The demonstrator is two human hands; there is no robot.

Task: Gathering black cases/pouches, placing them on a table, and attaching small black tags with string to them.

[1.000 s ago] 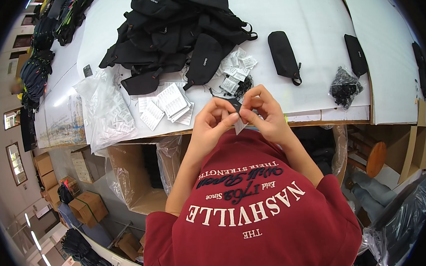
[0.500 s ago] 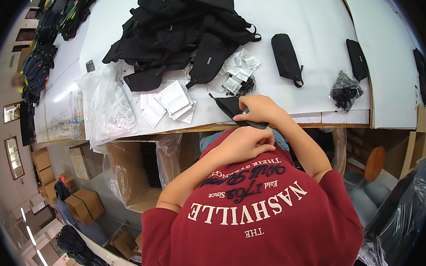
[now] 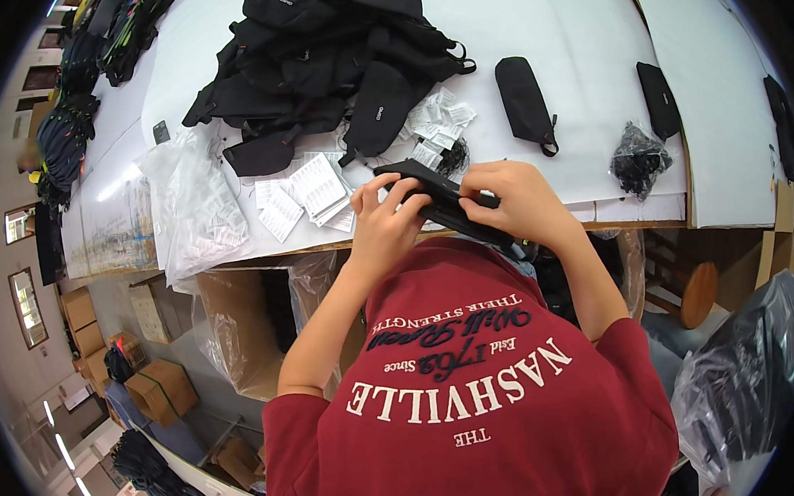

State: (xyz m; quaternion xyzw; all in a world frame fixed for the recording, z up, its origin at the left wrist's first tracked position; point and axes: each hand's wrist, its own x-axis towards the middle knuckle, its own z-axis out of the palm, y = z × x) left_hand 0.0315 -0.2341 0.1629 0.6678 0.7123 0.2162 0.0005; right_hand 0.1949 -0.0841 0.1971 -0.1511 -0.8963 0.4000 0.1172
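Observation:
A black zippered pouch (image 3: 454, 210) lies slantwise at the table's front edge, against my body. My left hand (image 3: 388, 219) grips its upper left end, with the fingers curled over the rim. At the pouch's upper side, my right hand (image 3: 503, 196) pinches with thumb and fingers; what lies between those fingertips is too small to make out. Just beyond the pouch are white paper tags (image 3: 442, 118) with a tangle of black strings (image 3: 453, 156). A stack of larger white printed cards (image 3: 317, 187) lies left of them.
A big heap of black pouches (image 3: 313, 62) covers the table's far middle. One pouch (image 3: 525, 104) lies apart to the right, another (image 3: 657, 100) farther right, near a clear bag of small black parts (image 3: 639, 160). A crumpled plastic bag (image 3: 196, 201) hangs over the front edge at left.
My left hand has moved up and forward from near my chest onto the pouch. The pouch now lies more stretched out between both hands.

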